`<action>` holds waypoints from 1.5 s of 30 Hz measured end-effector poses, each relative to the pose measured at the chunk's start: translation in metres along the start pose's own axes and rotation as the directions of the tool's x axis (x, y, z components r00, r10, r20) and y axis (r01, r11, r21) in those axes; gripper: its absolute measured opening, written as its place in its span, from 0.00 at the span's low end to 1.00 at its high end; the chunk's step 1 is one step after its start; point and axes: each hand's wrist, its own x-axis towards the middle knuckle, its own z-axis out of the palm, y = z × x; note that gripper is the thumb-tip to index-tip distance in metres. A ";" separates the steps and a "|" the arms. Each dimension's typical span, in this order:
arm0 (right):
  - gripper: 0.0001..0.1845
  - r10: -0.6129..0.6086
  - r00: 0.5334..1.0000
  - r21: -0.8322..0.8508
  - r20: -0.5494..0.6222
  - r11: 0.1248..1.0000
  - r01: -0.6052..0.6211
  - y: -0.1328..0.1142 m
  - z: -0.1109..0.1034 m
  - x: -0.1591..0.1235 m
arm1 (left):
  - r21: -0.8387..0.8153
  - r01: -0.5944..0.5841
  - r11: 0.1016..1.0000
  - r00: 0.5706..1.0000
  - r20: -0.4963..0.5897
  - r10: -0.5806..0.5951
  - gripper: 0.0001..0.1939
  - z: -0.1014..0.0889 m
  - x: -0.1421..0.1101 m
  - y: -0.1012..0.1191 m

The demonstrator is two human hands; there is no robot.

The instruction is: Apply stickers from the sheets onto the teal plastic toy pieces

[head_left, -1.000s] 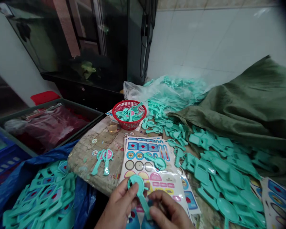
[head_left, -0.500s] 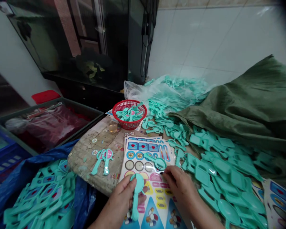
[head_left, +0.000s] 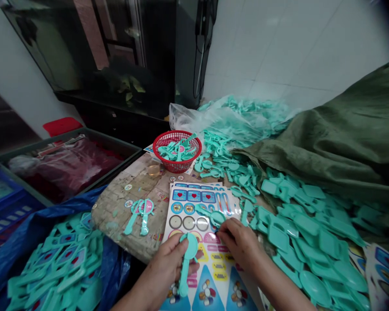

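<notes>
Left hand (head_left: 160, 270): curled closed around the handle of a teal plastic paddle (head_left: 190, 247), round head up, held clear of the sheet.
Right hand (head_left: 240, 244): fingers pinched down at a sticker sheet (head_left: 188, 196); any sticker between them is too small to tell.
Sheet: flat on the worn counter (head_left: 123, 220) beneath both hands, a second teal paddle (head_left: 210, 216) lying within easy reach.
Stock: loose teal pieces (head_left: 304, 242) heaped right; a red plastic basket (head_left: 176, 134) holds more.
</notes>
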 end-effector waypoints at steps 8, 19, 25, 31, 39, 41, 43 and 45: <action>0.07 0.021 1.000 0.034 -0.018 0.999 -0.020 -0.007 0.000 0.001 | -0.020 0.019 1.000 1.000 0.026 -0.018 0.17 0.002 -0.003 0.005; 0.13 0.111 0.992 0.263 0.053 0.957 -0.121 -0.012 -0.007 -0.003 | -0.028 -0.034 0.999 0.999 0.030 0.035 0.17 0.002 -0.003 0.000; 0.17 0.320 0.943 0.647 0.095 0.700 -0.303 -0.022 -0.004 -0.028 | -0.069 -0.065 0.996 0.990 0.118 0.073 0.15 0.003 -0.009 -0.001; 0.15 0.246 0.969 0.609 -0.024 0.772 -0.180 -0.035 0.008 -0.034 | -0.106 -0.030 0.994 0.981 0.187 0.049 0.16 0.016 -0.028 0.003; 0.10 0.148 0.971 0.509 -0.188 0.860 -0.033 -0.056 0.017 -0.046 | -0.206 -0.085 0.975 0.985 0.130 0.114 0.13 0.012 -0.028 0.005; 0.09 0.127 0.965 0.467 -0.229 0.884 -0.006 -0.059 0.017 -0.046 | -0.231 -0.102 0.968 0.978 0.153 0.139 0.11 0.011 -0.028 0.005; 0.08 0.102 0.959 0.393 -0.264 0.920 0.010 -0.058 0.019 -0.046 | -0.242 -0.119 0.963 0.971 0.172 0.164 0.10 0.010 -0.029 0.005; 0.07 0.069 0.955 0.296 -0.290 0.955 0.021 -0.055 0.022 -0.045 | -0.235 -0.133 0.963 0.971 0.164 0.175 0.10 0.011 -0.030 0.006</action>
